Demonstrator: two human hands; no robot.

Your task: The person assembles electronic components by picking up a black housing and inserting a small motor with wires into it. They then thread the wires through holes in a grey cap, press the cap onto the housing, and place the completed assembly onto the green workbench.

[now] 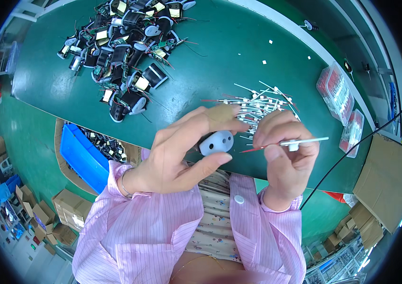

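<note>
My left hand [182,151] is closed around a small device with a pale grey end cap [216,143] that has dark round holes; the fingers hide most of its body. Just to the right, my right hand [288,156] pinches a thin white rod with a red tip [307,140] and a small white block on it. The red tip points toward the grey cap, with a gap between them. Behind my hands lies a loose pile of similar white rods [262,102], partly covered by my right fingers.
A heap of black and grey device parts with wires [125,52] covers the table's far left. Clear plastic boxes of red-and-white rods [336,92] stand at the right edge. A blue tray [82,156] sits in a carton at lower left. A black cable [338,163] crosses at right.
</note>
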